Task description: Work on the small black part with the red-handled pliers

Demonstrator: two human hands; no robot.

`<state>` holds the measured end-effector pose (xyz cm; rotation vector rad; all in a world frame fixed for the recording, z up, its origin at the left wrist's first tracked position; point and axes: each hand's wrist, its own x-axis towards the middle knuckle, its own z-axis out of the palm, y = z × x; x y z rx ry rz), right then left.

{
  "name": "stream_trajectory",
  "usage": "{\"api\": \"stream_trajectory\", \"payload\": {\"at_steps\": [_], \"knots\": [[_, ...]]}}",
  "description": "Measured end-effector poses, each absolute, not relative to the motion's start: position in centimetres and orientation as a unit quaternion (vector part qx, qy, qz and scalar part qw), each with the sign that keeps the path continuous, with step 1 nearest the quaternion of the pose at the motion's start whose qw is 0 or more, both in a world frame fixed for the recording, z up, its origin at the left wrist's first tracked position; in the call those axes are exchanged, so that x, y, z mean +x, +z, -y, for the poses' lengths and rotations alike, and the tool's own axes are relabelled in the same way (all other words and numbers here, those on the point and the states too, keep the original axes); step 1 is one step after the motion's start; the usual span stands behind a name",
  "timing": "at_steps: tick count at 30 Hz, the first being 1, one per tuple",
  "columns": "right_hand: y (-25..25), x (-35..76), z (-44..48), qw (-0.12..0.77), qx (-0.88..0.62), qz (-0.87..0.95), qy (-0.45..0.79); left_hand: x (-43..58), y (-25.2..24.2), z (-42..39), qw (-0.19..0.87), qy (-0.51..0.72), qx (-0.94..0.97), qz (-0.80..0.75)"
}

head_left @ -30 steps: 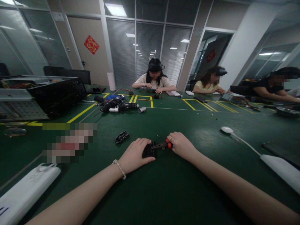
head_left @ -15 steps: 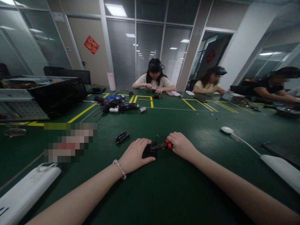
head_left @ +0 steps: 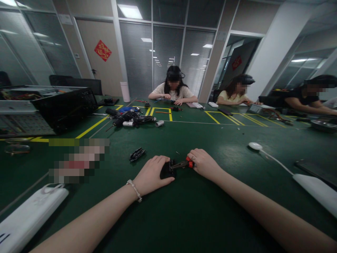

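A small black part, roughly block-shaped and of a kind I cannot make out, lies on the green table. My left hand grips it between thumb and fingers from the left. Red-handled pliers are held in my right hand, their dark jaws pointing left and meeting the right side of the black part. Whether the jaws pinch anything is too small to tell. A little up and to the left rests a loose black piece with a ridged shape. A tiny thin sliver sits just beyond the pliers.
An open computer case stands at the far left. Tangled cables and tools lie mid-table. White devices flank me, left and right, the right one with a cable leading to a white mouse-like piece. Several people sit opposite.
Almost nothing differs. Both hands, the black part and the pliers keep their places, with at most a very slight shift of the pliers.
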<state>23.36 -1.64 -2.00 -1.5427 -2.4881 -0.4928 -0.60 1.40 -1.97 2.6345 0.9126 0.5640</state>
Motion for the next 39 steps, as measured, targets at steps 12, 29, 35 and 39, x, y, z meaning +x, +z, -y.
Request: {"api": "stream_trajectory", "payload": {"at_steps": [12, 29, 35, 39], "knots": [[-2.28, 23.58, 1.54, 0.092, -0.519, 0.832, -0.173, -0.59, -2.20, -1.46, 0.135, 0.204, 0.918, -0.311], [-2.01, 23.56, 1.56, 0.086, -0.516, 0.836, -0.165, -0.68, -2.53, -1.73, 0.138, 0.203, 0.919, -0.308], [-2.19, 23.55, 1.41, 0.086, -0.521, 0.832, -0.169, -0.61, -2.56, -1.72, 0.134, 0.204, 0.919, -0.308], [-2.11, 23.41, 1.47, 0.087, -0.525, 0.830, -0.168, -0.60, -2.42, -1.66, 0.138, 0.201, 0.919, -0.310]]}}
